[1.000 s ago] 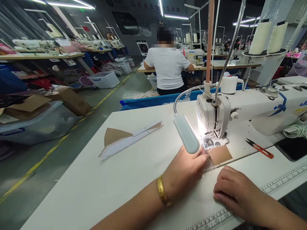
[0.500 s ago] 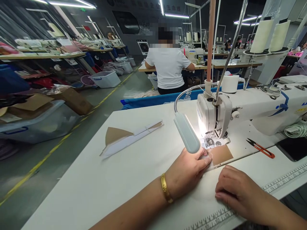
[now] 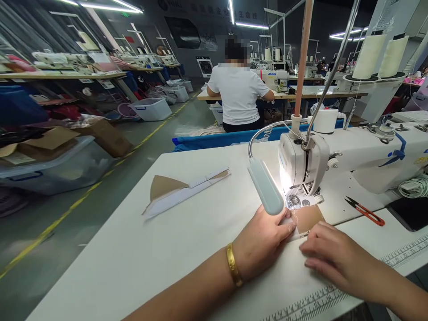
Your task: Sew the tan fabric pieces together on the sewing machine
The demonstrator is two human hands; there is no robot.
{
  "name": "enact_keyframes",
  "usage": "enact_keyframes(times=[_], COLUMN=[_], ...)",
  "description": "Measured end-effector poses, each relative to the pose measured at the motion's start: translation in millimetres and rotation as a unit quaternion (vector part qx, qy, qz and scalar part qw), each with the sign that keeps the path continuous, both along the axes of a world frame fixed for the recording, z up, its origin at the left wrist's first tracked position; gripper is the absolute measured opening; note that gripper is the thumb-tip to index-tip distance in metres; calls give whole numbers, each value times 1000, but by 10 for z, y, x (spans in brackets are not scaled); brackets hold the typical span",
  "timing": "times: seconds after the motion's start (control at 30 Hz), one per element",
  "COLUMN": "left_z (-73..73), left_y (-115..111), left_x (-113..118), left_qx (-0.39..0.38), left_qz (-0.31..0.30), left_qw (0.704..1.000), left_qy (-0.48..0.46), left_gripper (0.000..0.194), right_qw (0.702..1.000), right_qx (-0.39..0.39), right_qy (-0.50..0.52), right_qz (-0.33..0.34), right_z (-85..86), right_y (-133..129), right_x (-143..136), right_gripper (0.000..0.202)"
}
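I can see a flat tan piece, pale and wavy along its left edge, lower right of frame.

The lamp partly hides the left hand; along the near edge of the counter, the ruler is cut off.

Snips: on my right, near the phone
Cord: coiled behind it
Person: ahead of me, in white
Bin: left, on the floor

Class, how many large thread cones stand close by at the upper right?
2: the left cone and the right cone, side by side. Any directly behind them would be hidden.
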State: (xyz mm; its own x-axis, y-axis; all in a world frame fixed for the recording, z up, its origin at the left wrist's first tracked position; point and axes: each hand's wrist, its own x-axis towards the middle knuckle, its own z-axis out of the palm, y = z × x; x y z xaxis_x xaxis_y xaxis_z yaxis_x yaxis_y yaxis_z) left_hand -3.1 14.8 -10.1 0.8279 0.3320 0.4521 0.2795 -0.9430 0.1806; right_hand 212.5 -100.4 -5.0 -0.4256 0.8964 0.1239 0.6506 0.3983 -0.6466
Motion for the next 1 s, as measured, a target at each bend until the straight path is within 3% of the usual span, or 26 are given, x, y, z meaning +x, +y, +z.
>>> enact_keyframes(times=[0.23,0.43,0.67,1.0], left_z=[17,28,-78,-63], left_y=[-67,9,269,256], left_x=[-6,-23,-38,-61], left_qx=[-23,-68,-38,-41], left_qz=[23,44,48,60], left_qw=[999,996,998,997], left_qy=[8,29,32,15], left_gripper=[25,13,16,15], right_qw=[992,986,981,970], right_qx=[101,126,153,198], right_qy=[-81,-105,-101,-116], right_qz=[-10,-15,-63,-79], right_z=[-175,-167,-258,-340], right_y=[199,290,446,426], right_x=[14,-32,-71,-100], right_gripper=[18,13,20,22])
